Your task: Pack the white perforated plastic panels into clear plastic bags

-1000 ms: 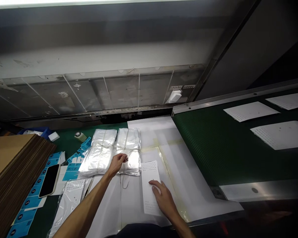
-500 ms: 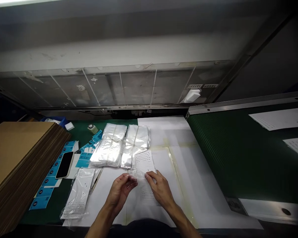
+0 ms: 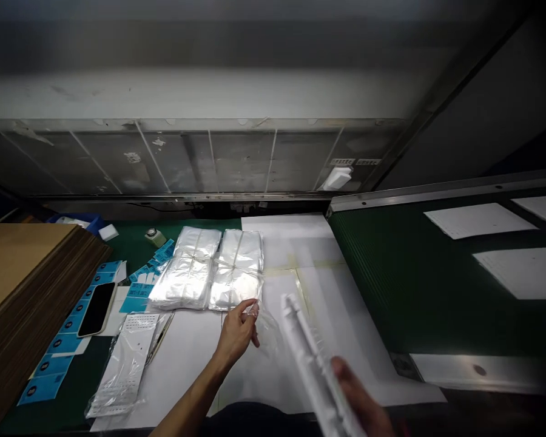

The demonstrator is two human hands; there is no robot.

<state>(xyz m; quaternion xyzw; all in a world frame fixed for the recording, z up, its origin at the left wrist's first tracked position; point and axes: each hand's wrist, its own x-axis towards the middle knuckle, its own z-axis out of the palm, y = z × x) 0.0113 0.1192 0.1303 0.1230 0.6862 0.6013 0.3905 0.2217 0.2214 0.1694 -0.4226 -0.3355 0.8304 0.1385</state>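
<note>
My left hand [image 3: 241,331] is closed in a pinch on a clear plastic bag [image 3: 267,331], which hangs thin and crumpled to its right. At the lower right, my right hand [image 3: 361,397] grips a long white plastic panel [image 3: 316,367] with ribs along it. The panel is tilted up on its edge and blurred by motion. Panel and bag are close, but whether they touch I cannot tell. Beyond my left hand lie two string-tied bundles of clear bags, the left bundle [image 3: 186,267] and the right bundle [image 3: 237,267]. A bagged white slotted panel [image 3: 126,358] lies at the left.
White paper [image 3: 346,340] covers the table. A green conveyor belt [image 3: 391,267] carrying white sheet-like pieces [image 3: 480,220] runs along the right. Stacked cardboard [image 3: 36,303], a phone [image 3: 97,309], blue labels [image 3: 45,379] and a small bottle [image 3: 155,237] stand or lie left.
The slotted panel between my hands no longer lies flat there; my right hand has moved right and down, holding a panel on edge. My left hand keeps the bag. The view has turned right.
</note>
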